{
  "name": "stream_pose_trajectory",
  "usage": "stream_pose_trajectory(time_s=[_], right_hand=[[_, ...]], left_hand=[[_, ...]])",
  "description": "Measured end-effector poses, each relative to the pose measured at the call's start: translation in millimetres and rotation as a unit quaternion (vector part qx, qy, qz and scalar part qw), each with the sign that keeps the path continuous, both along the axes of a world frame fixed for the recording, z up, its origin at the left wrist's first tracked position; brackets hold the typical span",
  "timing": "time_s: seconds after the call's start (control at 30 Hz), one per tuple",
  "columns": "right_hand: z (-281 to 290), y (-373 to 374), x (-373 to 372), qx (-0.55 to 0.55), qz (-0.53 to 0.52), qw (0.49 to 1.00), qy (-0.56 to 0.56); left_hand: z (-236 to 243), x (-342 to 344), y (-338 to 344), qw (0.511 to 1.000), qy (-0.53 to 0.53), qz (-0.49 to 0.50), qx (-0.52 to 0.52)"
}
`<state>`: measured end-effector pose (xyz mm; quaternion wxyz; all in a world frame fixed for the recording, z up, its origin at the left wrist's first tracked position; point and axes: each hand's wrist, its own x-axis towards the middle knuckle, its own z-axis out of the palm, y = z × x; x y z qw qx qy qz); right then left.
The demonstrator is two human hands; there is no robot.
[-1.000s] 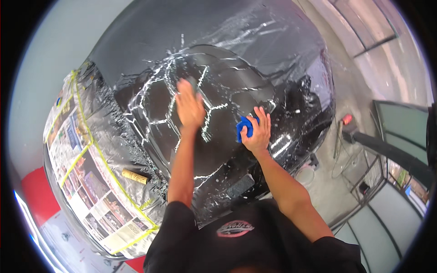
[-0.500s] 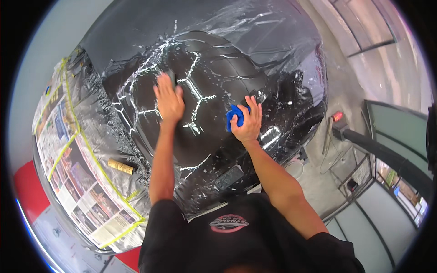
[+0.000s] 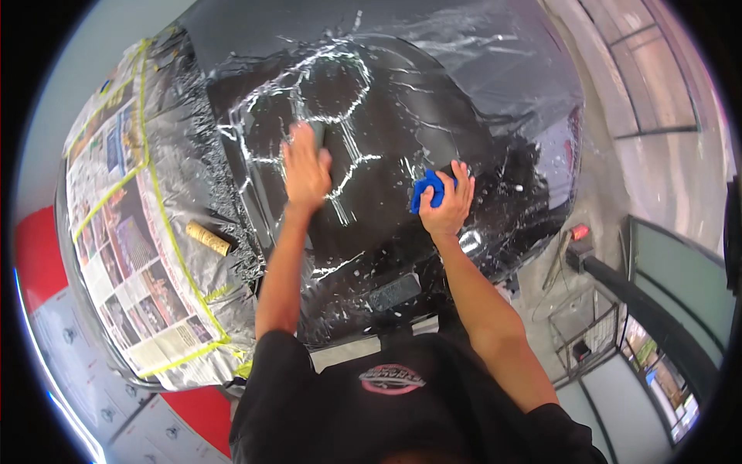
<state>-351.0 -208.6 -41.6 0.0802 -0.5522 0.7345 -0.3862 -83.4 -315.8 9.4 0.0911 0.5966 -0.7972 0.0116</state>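
A wet black car panel [image 3: 355, 224] fills the middle, streaked with white foamy lines. My left hand [image 3: 307, 174] lies over a dark grey block [image 3: 318, 134] on it, fingers blurred and pressed against the block. To the right, my right hand [image 3: 448, 203] grips a crumpled blue cloth [image 3: 427, 189] against the surface. A dark speckled rectangular piece [image 3: 394, 294] rests below my hands, near the panel's lower edge.
Masking newspaper [image 3: 124, 263] with yellow tape covers the left side, with a tan cylindrical roll [image 3: 207, 237] on the plastic. At right are a dark post [image 3: 657, 309], a metal frame, a red object [image 3: 579, 231] and frosted panels [image 3: 676, 278] beside the concrete floor.
The view has shifted, so the masked side sits higher in it. My left hand has moved over the streaked area with the block; my right hand still holds the cloth.
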Motion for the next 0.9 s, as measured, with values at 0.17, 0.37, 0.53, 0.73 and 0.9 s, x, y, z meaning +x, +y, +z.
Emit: stream_pose_trajectory(time_s=[0.17,0.37,0.53,0.73,0.9], right_hand=[[-1.3,1.6,0.7,-0.004,-0.005,1.000,0.008],[5.8,-3.3,10.3,-0.020,0.014,1.000,0.004],[-8.9,2.2,0.0,-0.005,-0.002,1.000,0.014],[-9.3,1.4,-8.1,-0.008,-0.010,0.999,0.039],[1.0,-0.5,19.4,-0.023,0.022,0.999,0.021]], left_hand=[[-7.6,-3.2,218.7,0.960,-0.042,-0.142,0.240],[18.9,47.3,2.9,0.995,-0.068,0.050,-0.044],[-1.2,13.8,52.6,0.997,-0.009,0.068,0.041],[-3.8,23.3,195.8,0.982,-0.041,-0.024,0.182],[16.8,97.5,-3.0,0.989,-0.039,0.142,-0.018]])
